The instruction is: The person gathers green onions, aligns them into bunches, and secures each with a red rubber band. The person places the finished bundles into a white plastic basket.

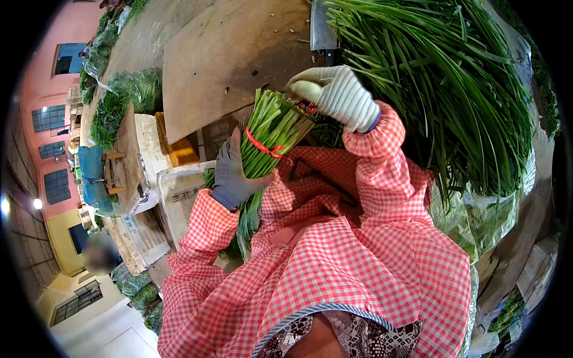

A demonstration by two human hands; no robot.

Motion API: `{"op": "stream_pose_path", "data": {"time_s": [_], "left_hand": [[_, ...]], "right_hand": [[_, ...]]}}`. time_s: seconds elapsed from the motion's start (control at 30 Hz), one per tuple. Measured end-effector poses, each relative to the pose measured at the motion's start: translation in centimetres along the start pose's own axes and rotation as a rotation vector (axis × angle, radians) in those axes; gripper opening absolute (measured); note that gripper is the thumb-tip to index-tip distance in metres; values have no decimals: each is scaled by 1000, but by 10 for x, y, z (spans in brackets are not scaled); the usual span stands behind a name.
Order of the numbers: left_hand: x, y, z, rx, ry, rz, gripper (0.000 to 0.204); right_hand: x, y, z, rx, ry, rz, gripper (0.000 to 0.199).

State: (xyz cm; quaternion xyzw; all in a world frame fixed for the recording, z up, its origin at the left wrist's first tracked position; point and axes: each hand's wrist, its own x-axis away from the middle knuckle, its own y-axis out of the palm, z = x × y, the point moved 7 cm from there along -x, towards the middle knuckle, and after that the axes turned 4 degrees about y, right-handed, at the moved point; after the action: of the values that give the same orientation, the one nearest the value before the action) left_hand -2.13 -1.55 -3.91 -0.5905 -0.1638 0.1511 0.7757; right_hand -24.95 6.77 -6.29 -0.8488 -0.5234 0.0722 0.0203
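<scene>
My left hand, in a grey glove, is wrapped round a bunch of garlic chives in front of my body. Cut pale-green stem ends point up and away, while the leaves hang down by my left sleeve. A red tie circles the stems just above that hand. Right of the stem ends, my right hand, in a whitish knit glove, has its fingers curled together. Red strands show just below its fingers; whether they are gripped is hidden.
A large heap of loose chives lies at the right on clear plastic. A cleaver rests beside it, at the far edge of a brown board. White plastic crates stand at the left, with bagged greens beyond.
</scene>
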Motion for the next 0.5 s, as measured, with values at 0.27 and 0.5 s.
{"op": "stream_pose_path", "data": {"time_s": [0.27, 0.5], "left_hand": [[-3, -5, 7, -1, 63, -10, 116], [2, 0, -4, 17, 12, -37, 119]], "right_hand": [[-4, -10, 25, 757, 9, 34, 18], [-2, 19, 14, -269, 192, -106, 24]]}}
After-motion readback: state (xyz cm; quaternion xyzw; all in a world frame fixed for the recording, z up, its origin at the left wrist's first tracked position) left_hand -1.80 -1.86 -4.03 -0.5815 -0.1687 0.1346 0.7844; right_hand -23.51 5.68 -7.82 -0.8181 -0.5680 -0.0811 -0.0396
